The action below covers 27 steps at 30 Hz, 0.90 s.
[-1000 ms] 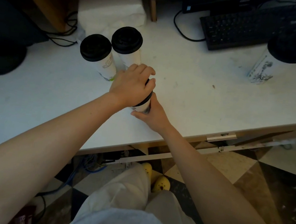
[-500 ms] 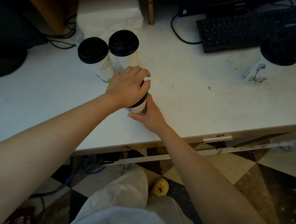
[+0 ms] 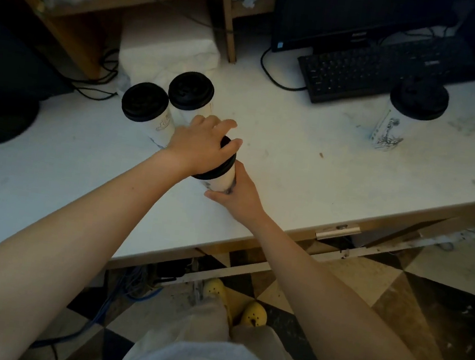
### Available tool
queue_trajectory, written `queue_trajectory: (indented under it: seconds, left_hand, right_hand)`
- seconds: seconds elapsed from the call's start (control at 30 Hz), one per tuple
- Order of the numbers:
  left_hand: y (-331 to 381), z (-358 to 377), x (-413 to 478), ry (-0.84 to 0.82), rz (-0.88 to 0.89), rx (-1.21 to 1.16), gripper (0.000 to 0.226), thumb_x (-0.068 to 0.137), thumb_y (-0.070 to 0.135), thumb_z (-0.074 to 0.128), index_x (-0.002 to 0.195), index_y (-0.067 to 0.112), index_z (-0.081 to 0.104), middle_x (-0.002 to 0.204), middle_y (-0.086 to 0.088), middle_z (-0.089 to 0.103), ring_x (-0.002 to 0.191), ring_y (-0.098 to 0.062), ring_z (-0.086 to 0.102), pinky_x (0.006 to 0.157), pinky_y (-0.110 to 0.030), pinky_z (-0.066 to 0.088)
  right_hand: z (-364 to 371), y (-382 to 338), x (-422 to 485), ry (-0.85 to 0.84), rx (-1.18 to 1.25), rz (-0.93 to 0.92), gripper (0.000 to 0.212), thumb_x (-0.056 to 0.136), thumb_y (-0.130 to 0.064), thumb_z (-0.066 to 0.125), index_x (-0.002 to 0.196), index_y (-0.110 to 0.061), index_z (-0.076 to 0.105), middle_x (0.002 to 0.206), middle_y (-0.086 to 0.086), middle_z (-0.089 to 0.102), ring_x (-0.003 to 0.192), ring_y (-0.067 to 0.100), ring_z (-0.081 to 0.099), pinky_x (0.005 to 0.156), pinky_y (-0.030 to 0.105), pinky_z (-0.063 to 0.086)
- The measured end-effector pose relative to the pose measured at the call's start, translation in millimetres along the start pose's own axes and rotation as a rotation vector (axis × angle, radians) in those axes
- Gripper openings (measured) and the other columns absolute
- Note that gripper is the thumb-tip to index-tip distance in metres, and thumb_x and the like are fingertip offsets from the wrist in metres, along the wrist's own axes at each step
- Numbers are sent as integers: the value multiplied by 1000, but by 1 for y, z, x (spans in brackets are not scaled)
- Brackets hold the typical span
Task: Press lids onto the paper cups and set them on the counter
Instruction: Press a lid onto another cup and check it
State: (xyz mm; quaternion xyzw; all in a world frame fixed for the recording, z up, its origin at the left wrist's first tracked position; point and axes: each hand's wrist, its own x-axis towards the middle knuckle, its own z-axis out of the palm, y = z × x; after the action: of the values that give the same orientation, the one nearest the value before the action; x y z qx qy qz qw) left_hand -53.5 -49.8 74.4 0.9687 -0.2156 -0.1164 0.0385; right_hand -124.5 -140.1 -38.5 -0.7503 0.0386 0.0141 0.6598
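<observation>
Two lidded cups [image 3: 160, 115] stand touching each other at the back left of the counter [image 3: 307, 171]. Just beside them, nearer the edge, the left hand [image 3: 201, 148] lies palm-down over a black lid [image 3: 222, 168], fingers spread and curled over its rim. Below it the right hand [image 3: 237, 193] wraps the lower wall of the paper cup [image 3: 222, 181], which stands on the counter.

To seat this lid well, the palm should probably press straight down, then work round the rim so every part snaps on, while the right hand steadies the cup without squeezing, since a thin paper wall may buckle.

Far right, well apart, a fourth cup [image 3: 398, 122] stands lidded by the keyboard [image 3: 374, 71].

The left hand hides most of the lid, so I cannot tell whether it is fully seated. Whether the cup holds anything is also hidden, and its printing is too dim to read.
</observation>
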Motion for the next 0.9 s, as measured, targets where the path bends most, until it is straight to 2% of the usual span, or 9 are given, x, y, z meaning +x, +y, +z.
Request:
queue_trajectory:
  seconds: [0.07, 0.13, 0.2, 0.3, 0.47, 0.57, 0.63, 0.77, 0.9]
  left_hand:
    - [7, -16, 0, -45, -124, -92, 73, 84, 71, 32, 143, 27, 28, 145, -9, 35, 130, -35, 36, 93, -49, 43]
    - [10, -34, -2, -207, -188, -390, 87, 70, 81, 43, 141, 33, 28, 135, -3, 41, 117, -32, 47, 76, -44, 56]
    - [15, -52, -8, -322, -169, -677, 82, 62, 75, 61, 131, 40, 33, 114, 9, 44, 99, -22, 53, 57, -36, 59]
    - [25, -68, -13, -248, -50, -833, 63, 67, 51, 75, 117, 42, 38, 101, 14, 44, 88, -18, 55, 52, -30, 57]
    - [36, -93, -25, -46, 173, -982, 65, 53, 49, 71, 112, 46, 43, 106, 8, 51, 91, -22, 59, 57, -32, 57]
    - [40, -108, -33, 139, 348, -919, 62, 57, 42, 71, 111, 49, 41, 109, 18, 49, 98, -12, 57, 67, -30, 57]
    - [46, -115, -36, 198, 470, -990, 64, 59, 32, 74, 111, 49, 42, 114, 19, 46, 100, -9, 56, 61, -27, 57]
    - [55, -130, -43, 287, 712, -930, 71, 59, 30, 76, 117, 45, 38, 129, 13, 40, 117, -6, 48, 75, -20, 54]
    - [54, -133, -41, 323, 855, -800, 79, 64, 29, 77, 129, 40, 33, 147, 13, 26, 137, -12, 30, 93, -19, 47]
  right_hand:
    - [-19, -10, -4, 101, -74, -63, 62, 68, -18, 82, 121, -11, 50, 116, 5, 59, 103, 19, 57, 78, 32, 52]
    - [-43, -25, -5, 164, -247, -121, 64, 65, -24, 82, 120, -14, 52, 114, 4, 60, 103, 20, 56, 78, 38, 53]
    - [-67, -44, -8, 192, -452, -157, 70, 63, -28, 82, 124, -17, 50, 119, 2, 57, 110, 22, 51, 83, 38, 50]
    - [-94, -75, -18, 254, -597, -228, 73, 61, -31, 84, 123, -19, 48, 120, -1, 53, 107, 17, 41, 82, 27, 39]
    - [-138, -130, -34, 233, -479, -250, 66, 73, -36, 76, 129, -23, 43, 124, -4, 43, 114, 12, 35, 92, 24, 37]
    - [-160, -166, -37, 338, -210, -34, 38, 90, -52, 46, 121, -30, 48, 125, -2, 52, 110, 13, 52, 88, 27, 47]
    - [-168, -189, -37, 333, 34, 137, 45, 87, -66, 36, 101, -29, 57, 109, 5, 66, 92, 19, 68, 77, 38, 58]
    - [-184, -223, -46, 207, 154, 183, 65, 74, -79, 37, 99, -25, 63, 70, 9, 72, 59, 23, 69, 50, 31, 54]
    - [-192, -238, -57, 164, 231, 82, 53, 81, -63, 53, 114, -21, 57, 77, 8, 64, 57, 19, 64, 51, 28, 53]
